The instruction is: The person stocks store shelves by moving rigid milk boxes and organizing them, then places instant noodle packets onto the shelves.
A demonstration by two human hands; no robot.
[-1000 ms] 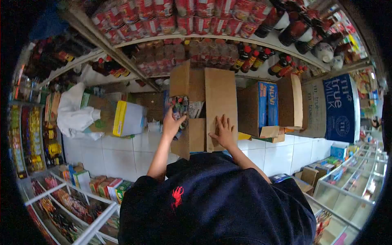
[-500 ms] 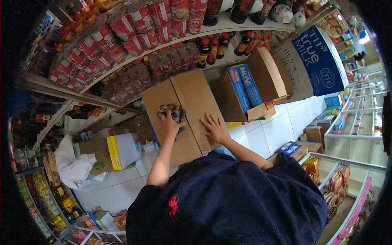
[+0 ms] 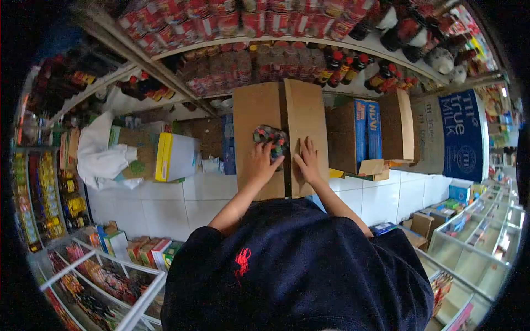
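A large brown cardboard box (image 3: 255,105) stands in front of me, with a dark gap running between its two top flaps. My left hand (image 3: 264,164) rests on the left flap with its fingers closed on a crumpled dark cloth (image 3: 270,137) patterned in red and green. On the right flap (image 3: 307,113), beside the gap, lies my right hand (image 3: 308,161), its fingers spread and nothing held in it.
To the right are an open carton with blue NUVI packs (image 3: 367,129) and a blue-and-white milk carton (image 3: 462,132). Shelves of red cans (image 3: 248,22) and bottles (image 3: 337,69) rise behind. At left sits a white sack (image 3: 99,149); glass display cases (image 3: 469,237) stand at right.
My view has turned, so the box now appears upright in the frame. The gap between its flaps looks wider. My left hand and the cloth are now closer to the gap.
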